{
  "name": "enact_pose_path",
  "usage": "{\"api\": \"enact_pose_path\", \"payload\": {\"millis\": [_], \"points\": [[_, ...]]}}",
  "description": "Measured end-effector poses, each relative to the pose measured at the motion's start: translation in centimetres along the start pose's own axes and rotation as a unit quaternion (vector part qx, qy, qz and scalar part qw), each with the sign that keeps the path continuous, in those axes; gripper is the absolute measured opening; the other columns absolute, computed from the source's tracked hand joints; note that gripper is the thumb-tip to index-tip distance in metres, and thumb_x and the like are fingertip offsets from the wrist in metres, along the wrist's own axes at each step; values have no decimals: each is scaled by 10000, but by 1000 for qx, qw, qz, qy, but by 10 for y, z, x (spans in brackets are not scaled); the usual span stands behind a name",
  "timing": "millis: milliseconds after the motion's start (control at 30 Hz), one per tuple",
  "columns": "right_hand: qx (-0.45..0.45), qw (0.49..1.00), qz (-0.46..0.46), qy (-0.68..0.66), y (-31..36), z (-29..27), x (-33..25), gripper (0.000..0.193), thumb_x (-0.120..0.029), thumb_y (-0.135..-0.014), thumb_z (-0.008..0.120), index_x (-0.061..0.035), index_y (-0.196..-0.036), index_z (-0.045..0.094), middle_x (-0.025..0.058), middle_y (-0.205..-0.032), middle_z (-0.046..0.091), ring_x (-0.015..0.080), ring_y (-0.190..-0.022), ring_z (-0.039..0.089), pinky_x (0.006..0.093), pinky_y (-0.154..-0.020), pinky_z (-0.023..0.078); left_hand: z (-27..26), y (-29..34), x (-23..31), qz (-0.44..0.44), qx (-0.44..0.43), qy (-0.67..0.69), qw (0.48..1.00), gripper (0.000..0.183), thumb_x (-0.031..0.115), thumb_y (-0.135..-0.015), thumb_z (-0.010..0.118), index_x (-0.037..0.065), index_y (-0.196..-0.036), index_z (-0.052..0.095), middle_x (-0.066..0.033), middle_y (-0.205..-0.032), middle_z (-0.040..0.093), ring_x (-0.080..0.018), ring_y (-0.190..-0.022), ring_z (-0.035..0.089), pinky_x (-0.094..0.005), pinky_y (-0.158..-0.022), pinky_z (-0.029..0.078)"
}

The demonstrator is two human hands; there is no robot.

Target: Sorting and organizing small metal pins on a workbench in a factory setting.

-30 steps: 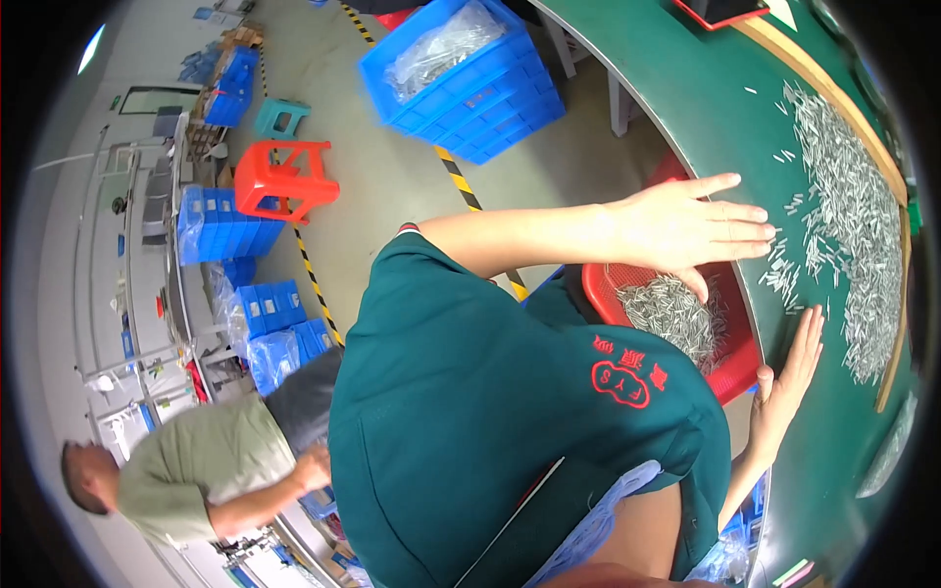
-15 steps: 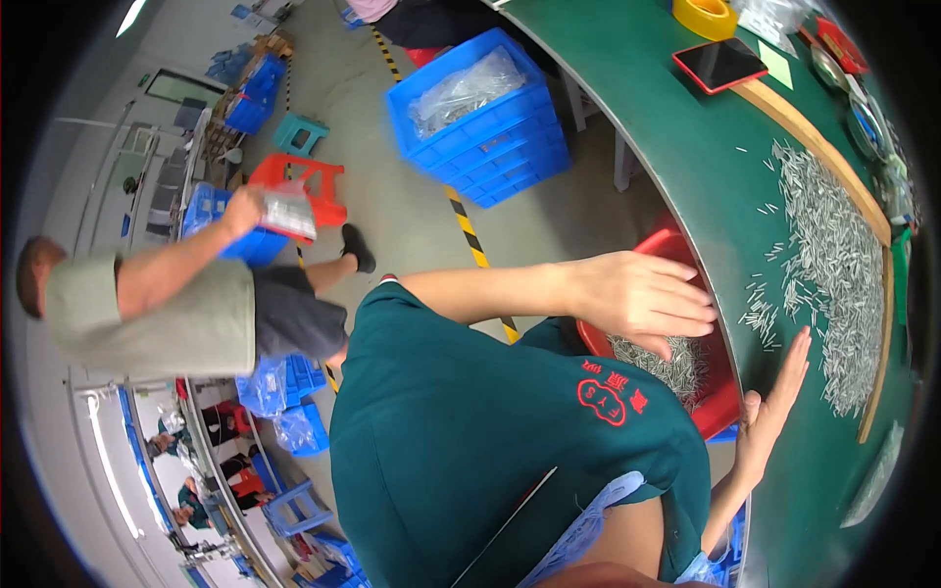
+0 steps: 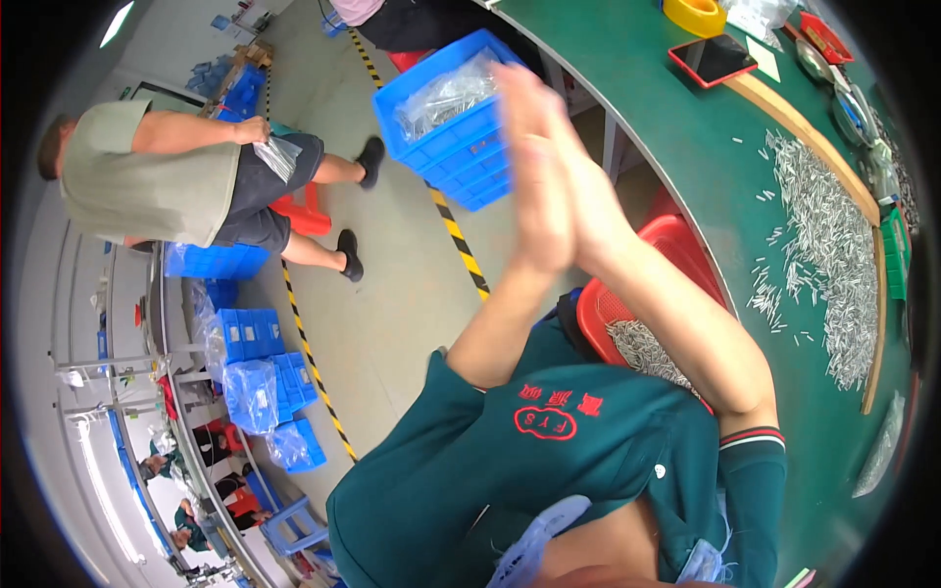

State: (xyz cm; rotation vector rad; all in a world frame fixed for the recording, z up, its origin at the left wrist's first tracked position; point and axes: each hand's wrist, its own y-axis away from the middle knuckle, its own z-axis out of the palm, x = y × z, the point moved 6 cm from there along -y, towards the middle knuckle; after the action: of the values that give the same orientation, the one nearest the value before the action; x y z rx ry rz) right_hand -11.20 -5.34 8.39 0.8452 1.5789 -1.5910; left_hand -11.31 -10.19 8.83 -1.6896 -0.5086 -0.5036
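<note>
My left hand (image 3: 542,211) and my right hand (image 3: 584,186) are raised with palms pressed flat against each other and fingers stretched out. Their fingertips are smeared by motion. No object shows in either hand, though the space between the palms is hidden. Below and to the right of them, a red plastic basket (image 3: 674,257) holds many small silver metal pins (image 3: 639,348); my right forearm covers part of it. A large heap of similar pins (image 3: 851,304) lies on the green tabletop (image 3: 706,157) at the right, with several loose ones beside it.
Wooden strips (image 3: 809,127) border the heap. A phone (image 3: 713,61), a yellow tape roll (image 3: 694,15) and a filled plastic bag (image 3: 879,446) lie on the table. Stacked blue crates (image 3: 451,162) stand beyond my hands. A person (image 3: 167,181) walks at the left, holding a bag.
My hands came away from the basket and the table edge, rose to the left and met palm to palm. My body turned somewhat. The other person walked on, their bag now lower.
</note>
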Motion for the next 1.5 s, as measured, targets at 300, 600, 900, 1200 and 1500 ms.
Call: {"api": "enact_pose_path", "payload": {"millis": [300, 600, 900, 1200, 1500], "points": [[101, 964, 131, -207, 70, -50, -11, 653, -446, -1095, 161, -18, -1587, 125, 136, -1643, 206, 251, -1516, 194, 355, -1236, 129, 52, 34, 34, -73, -96, 76, 990, 640, 288, -1044, 301, -91, -1546, 190, -263, -1648, 39, -399, -1536, 14, -481, -1222, 15], [132, 964, 169, -156, 76, -58, -18, 652, -446, -1092, 155, -21, -1586, 129, 141, -1648, 178, 267, -1522, 165, 377, -1241, 107, 59, 37, 40, -73, -111, 87, 987, 682, 356, -1036, 304, -75, -1553, 196, -248, -1651, 74, -385, -1540, 31, -467, -1223, 24], [115, 979, 86, -147, 74, -60, -26, 627, -410, -1096, 99, -23, -1590, 97, 140, -1664, 111, 268, -1536, 103, 377, -1244, 85, 66, 34, 47, -74, -137, 92, 983, 792, 488, -1026, 235, -113, -1538, 172, -256, -1646, 78, -395, -1537, 13, -485, -1223, -13], [154, 965, 159, -141, 76, -61, -24, 670, -472, -1090, 166, -11, -1575, 188, 142, -1631, 242, 276, -1506, 219, 386, -1233, 152, 61, 36, 48, -57, -130, 92, 986, 737, 440, -1034, 286, -66, -1560, 179, -237, -1657, 51, -383, -1542, 15, -477, -1221, 25], [164, 965, 173, -114, 84, -66, -27, 666, -465, -1090, 146, -13, -1579, 161, 139, -1642, 205, 279, -1512, 197, 388, -1236, 139, 67, 40, 52, -74, -148, 90, 982, 784, 482, -1031, 235, -107, -1543, 156, -254, -1648, 70, -397, -1537, 9, -486, -1224, -9]]}}
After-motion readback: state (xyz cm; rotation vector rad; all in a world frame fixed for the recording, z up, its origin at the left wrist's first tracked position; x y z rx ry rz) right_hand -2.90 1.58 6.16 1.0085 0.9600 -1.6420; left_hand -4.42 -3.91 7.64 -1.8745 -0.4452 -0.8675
